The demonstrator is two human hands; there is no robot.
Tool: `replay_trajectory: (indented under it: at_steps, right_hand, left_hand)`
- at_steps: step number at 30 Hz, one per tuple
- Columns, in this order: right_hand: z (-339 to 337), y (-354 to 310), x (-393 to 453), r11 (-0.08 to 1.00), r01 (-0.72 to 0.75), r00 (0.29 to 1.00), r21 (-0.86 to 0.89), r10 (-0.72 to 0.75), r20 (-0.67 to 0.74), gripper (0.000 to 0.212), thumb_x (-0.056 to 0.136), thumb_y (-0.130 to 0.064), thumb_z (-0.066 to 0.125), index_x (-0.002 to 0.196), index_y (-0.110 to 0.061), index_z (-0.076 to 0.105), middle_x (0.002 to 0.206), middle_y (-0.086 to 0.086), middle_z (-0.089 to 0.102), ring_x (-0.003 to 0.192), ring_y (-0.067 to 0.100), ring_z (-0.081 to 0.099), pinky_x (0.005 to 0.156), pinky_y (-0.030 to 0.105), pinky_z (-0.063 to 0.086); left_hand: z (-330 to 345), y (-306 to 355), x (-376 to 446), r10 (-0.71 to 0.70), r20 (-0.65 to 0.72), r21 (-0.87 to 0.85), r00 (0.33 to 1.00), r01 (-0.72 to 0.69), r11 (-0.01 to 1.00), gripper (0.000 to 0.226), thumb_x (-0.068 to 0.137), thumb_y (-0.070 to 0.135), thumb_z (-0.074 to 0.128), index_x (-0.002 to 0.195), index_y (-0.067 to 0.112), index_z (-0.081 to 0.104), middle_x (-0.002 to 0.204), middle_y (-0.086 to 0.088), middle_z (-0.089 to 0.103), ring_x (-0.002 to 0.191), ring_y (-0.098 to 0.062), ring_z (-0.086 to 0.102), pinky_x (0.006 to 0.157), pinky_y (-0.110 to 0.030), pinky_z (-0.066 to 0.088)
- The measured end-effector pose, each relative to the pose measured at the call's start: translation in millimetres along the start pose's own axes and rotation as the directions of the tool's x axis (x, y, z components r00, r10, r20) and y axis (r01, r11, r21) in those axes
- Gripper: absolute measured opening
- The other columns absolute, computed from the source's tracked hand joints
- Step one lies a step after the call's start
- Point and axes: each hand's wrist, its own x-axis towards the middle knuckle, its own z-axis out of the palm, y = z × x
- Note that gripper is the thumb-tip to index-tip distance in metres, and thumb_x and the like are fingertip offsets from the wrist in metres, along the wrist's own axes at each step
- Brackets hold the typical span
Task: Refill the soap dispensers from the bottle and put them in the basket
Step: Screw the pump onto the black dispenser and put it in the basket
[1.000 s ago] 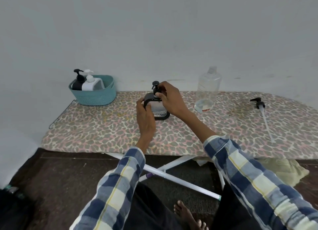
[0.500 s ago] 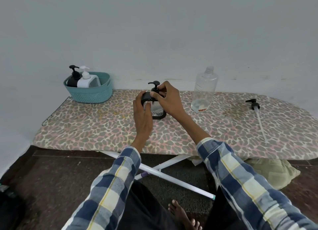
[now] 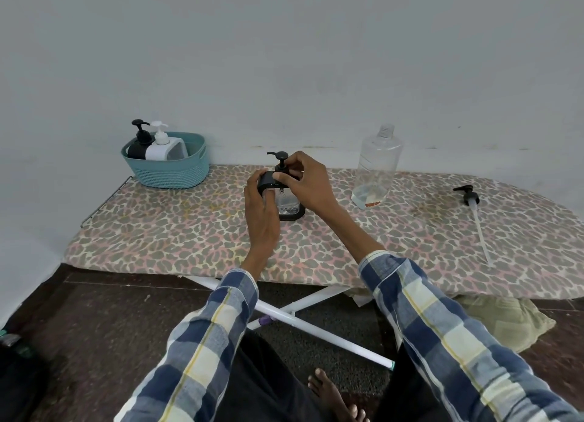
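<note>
Both hands are gripping the clear dispenser [image 3: 288, 204] standing on the ironing board [image 3: 177, 232]: the left hand [image 3: 261, 213] is curling around its black shoulder, the right hand [image 3: 308, 181] is pinching the pump collar. Left of this grip, the basket [image 3: 167, 169] is holding two dispensers; right of it, the bottle [image 3: 377, 165] is standing uncapped.

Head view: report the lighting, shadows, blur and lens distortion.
Head view: soft, even light, only faint shadows under the teal woven basket and clear plastic refill bottle; mostly sharp, no motion blur on the hands; wide-angle bowing curves the leopard-print ironing board downward at right; no strong glare.
</note>
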Motion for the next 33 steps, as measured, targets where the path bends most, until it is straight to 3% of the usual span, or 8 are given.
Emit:
replay_trajectory:
  at_steps: [4, 10, 13, 20, 23, 27, 29, 33]
  right_hand:
    - [0.8, -0.1, -0.4, 0.999, 0.032, 0.999, 0.011, -0.032, -0.036, 0.036, 0.084, -0.036, 0.089, 0.102, -0.015, 0.066, 0.096, -0.008, 0.073, 0.095, 0.005, 0.072, 0.089, 0.026, 0.061]
    - [-9.5, -1.8, -2.7, 0.997, -0.010, 0.996, 0.070, 0.004, 0.089, 0.037, 0.095, -0.018, 0.076, 0.131, -0.017, 0.070, 0.115, 0.000, 0.071, 0.113, 0.012, 0.071, 0.104, 0.021, 0.054]
    - [-11.0, 0.3, -1.1, 0.999, -0.032, 0.995, 0.041, 0.028, 0.096, 0.033, 0.096, -0.016, 0.076, 0.128, -0.011, 0.071, 0.128, 0.004, 0.072, 0.119, 0.016, 0.070, 0.108, 0.033, 0.055]
    - [-1.1, 0.9, -1.4, 0.999, -0.042, 0.999, 0.022, 0.042, -0.004, 0.038, 0.083, -0.031, 0.090, 0.102, -0.010, 0.066, 0.103, 0.001, 0.074, 0.101, 0.011, 0.073, 0.090, 0.030, 0.061]
    - [-1.6, 0.4, -2.5, 1.000, -0.013, 1.000, 0.010, 0.013, 0.001, 0.037, 0.086, -0.030, 0.087, 0.110, -0.010, 0.067, 0.110, 0.003, 0.073, 0.105, 0.012, 0.072, 0.094, 0.028, 0.060]
    - [-5.5, -1.7, -1.7, 1.000, 0.008, 0.998, -0.012, -0.007, 0.063, 0.036, 0.095, -0.022, 0.074, 0.129, -0.015, 0.070, 0.121, 0.007, 0.066, 0.115, 0.020, 0.069, 0.105, 0.038, 0.057]
    - [-4.9, 0.8, -1.5, 0.999, -0.021, 0.998, 0.032, 0.019, 0.062, 0.032, 0.093, -0.023, 0.078, 0.122, -0.014, 0.071, 0.124, 0.006, 0.068, 0.117, 0.020, 0.071, 0.104, 0.040, 0.058]
    - [-4.3, 3.5, -2.8, 0.995, -0.059, 0.998, 0.080, 0.059, 0.011, 0.036, 0.088, -0.031, 0.087, 0.109, -0.011, 0.065, 0.116, 0.000, 0.073, 0.111, 0.013, 0.072, 0.097, 0.030, 0.059]
  left_hand:
    - [0.4, 1.2, -0.6, 0.010, -0.009, 0.010, 1.000, -0.010, 1.000, 0.048, 0.103, 0.028, 0.040, 0.150, 0.026, 0.051, 0.148, 0.001, 0.055, 0.131, -0.017, 0.056, 0.110, -0.038, 0.047]
    - [0.2, -1.6, -0.7, 0.007, 0.000, 0.028, 1.000, -0.007, 1.000, 0.049, 0.105, 0.032, 0.039, 0.152, 0.027, 0.048, 0.150, 0.000, 0.055, 0.134, -0.020, 0.056, 0.113, -0.044, 0.047]
    - [0.4, 1.1, -1.8, 0.009, -0.001, 0.029, 1.000, -0.009, 1.000, 0.050, 0.104, 0.032, 0.039, 0.153, 0.026, 0.048, 0.151, 0.000, 0.054, 0.134, -0.019, 0.055, 0.114, -0.040, 0.046]
    - [-0.3, 0.5, -1.4, 0.005, -0.010, 0.024, 1.000, -0.005, 1.000, 0.049, 0.104, 0.029, 0.039, 0.151, 0.026, 0.049, 0.149, 0.001, 0.056, 0.134, -0.019, 0.056, 0.114, -0.044, 0.047]
    - [0.1, 0.4, -0.5, 0.004, -0.011, 0.021, 1.000, -0.004, 1.000, 0.048, 0.104, 0.029, 0.039, 0.151, 0.026, 0.049, 0.148, 0.001, 0.056, 0.133, -0.020, 0.057, 0.113, -0.044, 0.048]
    - [0.2, 0.7, -1.5, 0.017, 0.002, 0.026, 1.000, -0.017, 1.000, 0.049, 0.105, 0.030, 0.039, 0.152, 0.026, 0.048, 0.149, 0.000, 0.055, 0.132, -0.020, 0.056, 0.111, -0.039, 0.047]
    - [0.2, 1.1, -2.0, 0.022, 0.000, 0.031, 1.000, -0.022, 0.999, 0.049, 0.104, 0.031, 0.039, 0.152, 0.025, 0.048, 0.149, -0.001, 0.055, 0.132, -0.020, 0.056, 0.111, -0.038, 0.047]
    - [0.4, 0.4, -1.4, 0.031, 0.005, 0.045, 1.000, -0.031, 0.999, 0.049, 0.104, 0.029, 0.040, 0.153, 0.025, 0.047, 0.150, -0.002, 0.055, 0.133, -0.021, 0.056, 0.110, -0.038, 0.047]
